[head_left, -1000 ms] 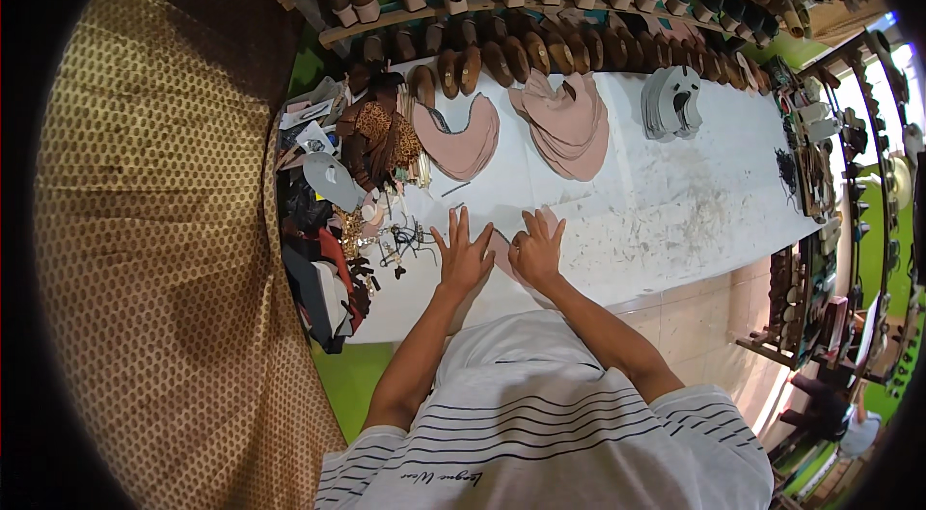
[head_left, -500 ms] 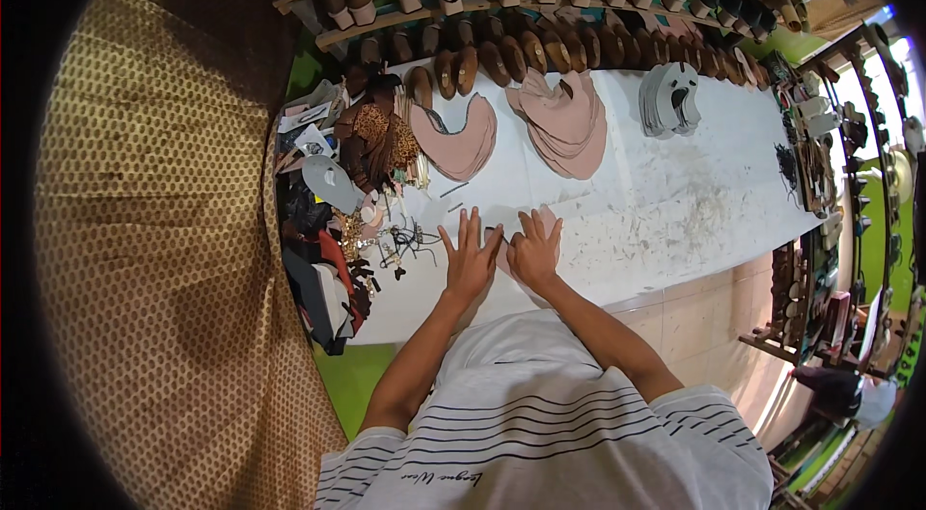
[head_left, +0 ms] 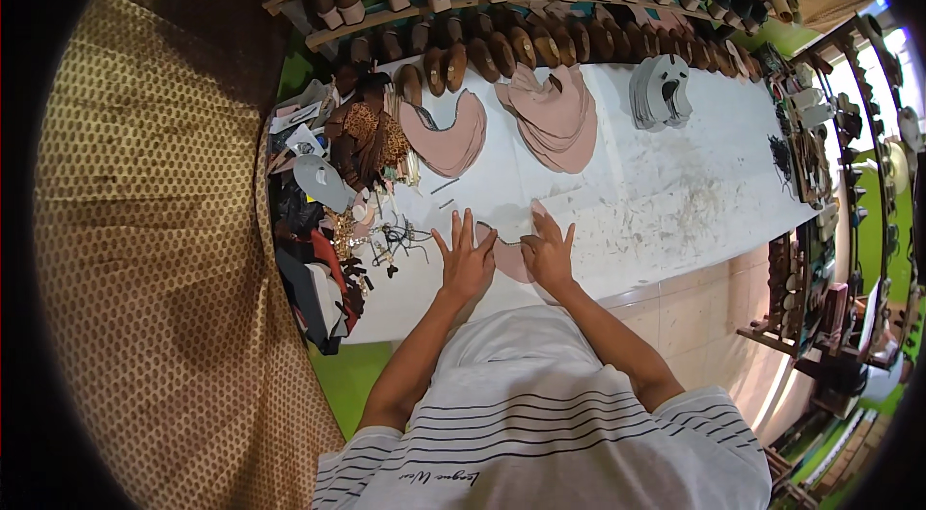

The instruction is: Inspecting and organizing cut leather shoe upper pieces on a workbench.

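A pink, curved shoe-upper piece (head_left: 514, 265) lies on the white table in front of me, with a thin dark edging along its inner curve. My left hand (head_left: 468, 257) rests at its left end, fingers stretched out and spread, thumb side pressed on the piece. At the other end is my right hand (head_left: 550, 255). Its thumb and forefinger are bent together at the dark edging, while the other fingers reach forward over a pink tip. My fingers partly cover the piece. Beyond it lie a pink upper stack with dark edging (head_left: 456, 146) and a larger pink stack (head_left: 566, 136).
Grey cut pieces (head_left: 661, 95) stand stacked at the far right of the white table (head_left: 666, 221). Two short dark strips (head_left: 445, 187) lie ahead of my left hand. Straps and scraps (head_left: 362, 139) crowd the left end. Shoes (head_left: 482, 57) line the back edge, below shelves with more.
My right hand has shifted slightly right, away from the left, uncovering more of the pink piece and its dark edging. My left hand stays nearly in place.
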Tool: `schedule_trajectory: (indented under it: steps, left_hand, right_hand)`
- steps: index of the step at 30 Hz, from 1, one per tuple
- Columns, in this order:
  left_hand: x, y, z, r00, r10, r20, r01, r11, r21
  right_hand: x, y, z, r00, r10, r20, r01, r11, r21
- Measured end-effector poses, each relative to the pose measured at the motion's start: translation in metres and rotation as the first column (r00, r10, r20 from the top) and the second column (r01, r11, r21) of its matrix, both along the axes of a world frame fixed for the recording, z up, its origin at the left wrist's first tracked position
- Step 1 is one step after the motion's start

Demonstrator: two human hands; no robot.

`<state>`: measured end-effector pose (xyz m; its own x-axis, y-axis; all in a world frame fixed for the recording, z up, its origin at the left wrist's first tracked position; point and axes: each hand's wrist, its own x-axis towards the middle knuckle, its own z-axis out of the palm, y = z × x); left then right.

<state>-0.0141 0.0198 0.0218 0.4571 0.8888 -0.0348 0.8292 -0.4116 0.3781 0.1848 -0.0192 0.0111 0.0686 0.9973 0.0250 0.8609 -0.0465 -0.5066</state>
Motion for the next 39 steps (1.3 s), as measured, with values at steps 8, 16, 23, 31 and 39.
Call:
schedule_trajectory:
  steps: [8,16,23,31,39]
  left_hand:
    - [0.002,-0.002,0.001,1.000,0.002,0.023,-0.002,1.000,-0.020]
    - [0.002,-0.006,-0.010,0.999,0.000,-0.043,0.001,1.000,0.019]
    - [0.001,-0.007,-0.016,0.999,0.006,-0.051,-0.003,0.998,0.055]
    - [0.003,-0.006,-0.015,1.000,0.017,-0.025,-0.016,1.000,0.027]
    - [0.005,-0.004,-0.010,0.999,0.020,-0.045,-0.022,0.999,-0.026]
  right_hand:
    - [0.001,0.001,0.001,0.992,0.087,0.087,-0.095,0.991,0.091]
    - [-0.002,0.010,0.001,0.973,0.185,0.135,-0.206,0.965,0.160]
    - [-0.003,0.015,-0.005,0.946,0.232,0.228,-0.267,0.954,0.138]
    - [-0.002,0.016,-0.005,0.936,0.237,0.260,-0.268,0.959,0.092]
    - [-0.001,0.020,0.011,0.979,0.146,0.143,-0.161,0.981,0.105]
